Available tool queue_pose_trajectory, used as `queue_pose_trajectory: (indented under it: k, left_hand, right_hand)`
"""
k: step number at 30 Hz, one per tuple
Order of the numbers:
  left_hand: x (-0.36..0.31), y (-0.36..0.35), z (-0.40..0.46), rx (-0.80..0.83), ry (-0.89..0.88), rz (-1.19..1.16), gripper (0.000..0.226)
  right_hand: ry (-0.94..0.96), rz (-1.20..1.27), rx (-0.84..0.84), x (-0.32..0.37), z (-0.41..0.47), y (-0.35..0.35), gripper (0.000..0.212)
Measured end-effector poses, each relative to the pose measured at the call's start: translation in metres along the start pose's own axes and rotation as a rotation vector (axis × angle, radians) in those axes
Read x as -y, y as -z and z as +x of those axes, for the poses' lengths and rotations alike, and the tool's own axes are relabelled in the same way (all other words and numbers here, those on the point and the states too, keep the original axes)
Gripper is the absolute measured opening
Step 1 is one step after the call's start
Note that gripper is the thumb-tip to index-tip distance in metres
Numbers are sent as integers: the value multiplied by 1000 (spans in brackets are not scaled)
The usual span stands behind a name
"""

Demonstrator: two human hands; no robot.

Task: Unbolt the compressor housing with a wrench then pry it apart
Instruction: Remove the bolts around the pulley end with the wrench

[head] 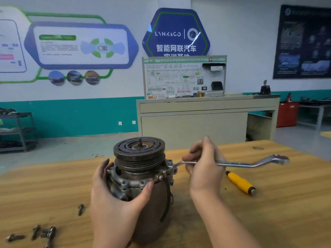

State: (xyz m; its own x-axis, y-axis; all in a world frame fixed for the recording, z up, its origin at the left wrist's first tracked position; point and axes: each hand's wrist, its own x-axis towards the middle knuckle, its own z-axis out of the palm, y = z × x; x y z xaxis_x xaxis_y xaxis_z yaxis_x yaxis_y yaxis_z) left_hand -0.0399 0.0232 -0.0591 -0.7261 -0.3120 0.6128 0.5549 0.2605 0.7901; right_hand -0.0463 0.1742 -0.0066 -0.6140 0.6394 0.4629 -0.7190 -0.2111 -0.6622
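The compressor stands upright on the wooden table, its dark grooved pulley on top and its silver bolted flange below it. My left hand grips the housing from the left, thumb on the front flange. A chrome offset ring wrench lies level to the right, its near end on a bolt at the flange's right side. My right hand holds the wrench shank close to the compressor, fingers curled round it.
A yellow-handled screwdriver lies on the table to the right, under the wrench. Several loose bolts lie at the front left, one more bolt nearer the compressor. A beige bench stands behind the table.
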Motion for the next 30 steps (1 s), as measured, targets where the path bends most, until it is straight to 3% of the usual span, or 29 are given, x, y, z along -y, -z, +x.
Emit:
queue_pose_trajectory:
  k: [2,6,9,11,14,19,24,28,30]
  left_hand:
    - [-1,0,0,9,-8,-6,100]
    - [1,1,1,35,-4,-14,103]
    - [4,2,3,52,-30,9,106]
    - [4,1,3,54,-42,21,105]
    - [5,1,1,50,-62,31,100]
    - [5,2,1,40,-71,47,101]
    - [4,1,1,40,-96,66,99]
    - [6,0,2,19,-118,81,98]
    - [7,0,3,7,-126,82,102]
  right_hand:
    - [-323,138,59,-9,24,0,48]
    - [-809,-7,355,-21,57,-10,33]
    - [-919,89,322,-17,61,-10,28]
    - [-823,175,201,-7,60,-5,26]
    - [-520,60,132,9,44,3,21]
    - [-138,-176,120,20,6,8,12]
    - [105,-277,112,28,-19,-1,22]
    - [456,-509,130,16,-37,0,24]
    - [440,-439,110,10,-34,1,25]
